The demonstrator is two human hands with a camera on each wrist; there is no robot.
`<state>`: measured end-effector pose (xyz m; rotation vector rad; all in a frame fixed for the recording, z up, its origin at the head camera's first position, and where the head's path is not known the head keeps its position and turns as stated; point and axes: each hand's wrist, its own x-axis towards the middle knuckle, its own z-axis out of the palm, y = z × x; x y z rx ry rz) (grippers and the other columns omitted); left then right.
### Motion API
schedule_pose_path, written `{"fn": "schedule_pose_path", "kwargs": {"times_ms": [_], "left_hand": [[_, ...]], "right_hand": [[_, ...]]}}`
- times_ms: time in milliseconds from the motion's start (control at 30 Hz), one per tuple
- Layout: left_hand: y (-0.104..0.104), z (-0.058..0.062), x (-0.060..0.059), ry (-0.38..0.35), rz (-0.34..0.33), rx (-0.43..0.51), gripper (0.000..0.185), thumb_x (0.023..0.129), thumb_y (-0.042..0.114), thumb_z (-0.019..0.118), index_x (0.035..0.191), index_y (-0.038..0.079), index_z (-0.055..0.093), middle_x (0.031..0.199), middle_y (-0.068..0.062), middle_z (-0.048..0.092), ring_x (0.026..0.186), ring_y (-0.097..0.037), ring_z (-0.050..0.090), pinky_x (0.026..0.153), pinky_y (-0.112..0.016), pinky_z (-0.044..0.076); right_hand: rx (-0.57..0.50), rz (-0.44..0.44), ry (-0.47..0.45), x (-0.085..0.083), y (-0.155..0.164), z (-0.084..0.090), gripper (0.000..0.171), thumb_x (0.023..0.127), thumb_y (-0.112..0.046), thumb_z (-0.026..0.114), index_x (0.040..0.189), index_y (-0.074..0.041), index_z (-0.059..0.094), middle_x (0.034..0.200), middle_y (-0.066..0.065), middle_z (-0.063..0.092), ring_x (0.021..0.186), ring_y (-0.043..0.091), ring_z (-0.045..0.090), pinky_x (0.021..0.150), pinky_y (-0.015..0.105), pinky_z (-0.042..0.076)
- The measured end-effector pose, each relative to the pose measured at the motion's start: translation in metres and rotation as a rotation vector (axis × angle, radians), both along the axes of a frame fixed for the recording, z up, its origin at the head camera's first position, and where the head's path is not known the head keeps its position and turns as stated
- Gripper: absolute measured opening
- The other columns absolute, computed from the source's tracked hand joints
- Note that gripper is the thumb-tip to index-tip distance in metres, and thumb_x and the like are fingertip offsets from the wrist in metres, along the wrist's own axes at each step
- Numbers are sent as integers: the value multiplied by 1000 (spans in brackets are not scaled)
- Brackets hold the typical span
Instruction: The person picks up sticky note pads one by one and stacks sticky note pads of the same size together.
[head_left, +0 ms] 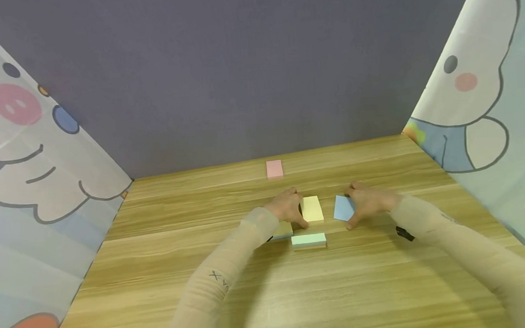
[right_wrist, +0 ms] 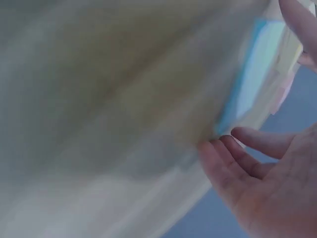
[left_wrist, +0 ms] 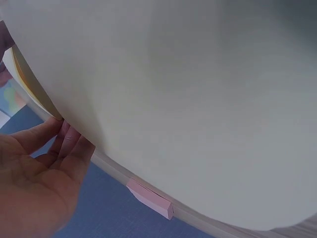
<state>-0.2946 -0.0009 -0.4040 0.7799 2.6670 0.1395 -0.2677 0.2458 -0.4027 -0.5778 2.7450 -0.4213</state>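
My left hand [head_left: 287, 207] grips the left side of a pale yellow sticky note pad [head_left: 312, 209], thumb at the near edge and fingers toward the far edge. In the left wrist view, the left hand [left_wrist: 44, 173] has its fingertips at the pad's end. To the right, my right hand [head_left: 369, 202] holds a blue sticky note pad [head_left: 344, 208] by its right side. The right wrist view shows the right hand [right_wrist: 262, 178] with fingertips at the blue pad's [right_wrist: 250, 74] end; the picture is blurred. Both pads lie on or just above the table; I cannot tell which.
A pale green pad [head_left: 309, 240] lies nearer me. Another yellowish pad [head_left: 283, 230] with a bluish edge is partly hidden under my left wrist. At the back of the wooden table [head_left: 183, 269] lies a pink pad [head_left: 274, 169]. A grey panel [head_left: 248, 74] stands behind.
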Motion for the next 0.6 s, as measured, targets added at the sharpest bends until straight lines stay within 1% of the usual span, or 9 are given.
{"fn": "schedule_pose_path", "kwargs": {"times_ms": [100,233,367,600], "left_hand": [[1,1,0,0,-6,5,89,66,52,76,136,8,42,150,-12,22,136,-28,27,110,-39,29],[-1,1,1,0,-1,16,91,65,51,76,137,7,41,150,-13,23,136,-28,27,109,-39,30],[-1,1,2,4,-4,28,91,66,51,76,137,7,41,150,-13,23,136,-28,28,109,-39,31],[0,-2,1,15,-8,29,91,65,51,77,137,8,41,148,-12,27,133,-28,32,107,-38,34]], "right_hand": [[-58,-13,22,3,5,-4,95,59,-44,82,125,12,44,111,19,46,90,24,48,71,32,47],[-133,-7,47,5,7,-9,89,61,-39,83,122,14,46,112,23,46,92,27,48,75,36,48],[-145,-5,55,5,9,-10,82,62,-36,83,120,12,50,111,21,48,93,27,48,77,38,48],[-154,-6,11,4,7,-8,78,62,-32,84,120,9,51,107,17,49,93,27,47,77,38,47]]}}
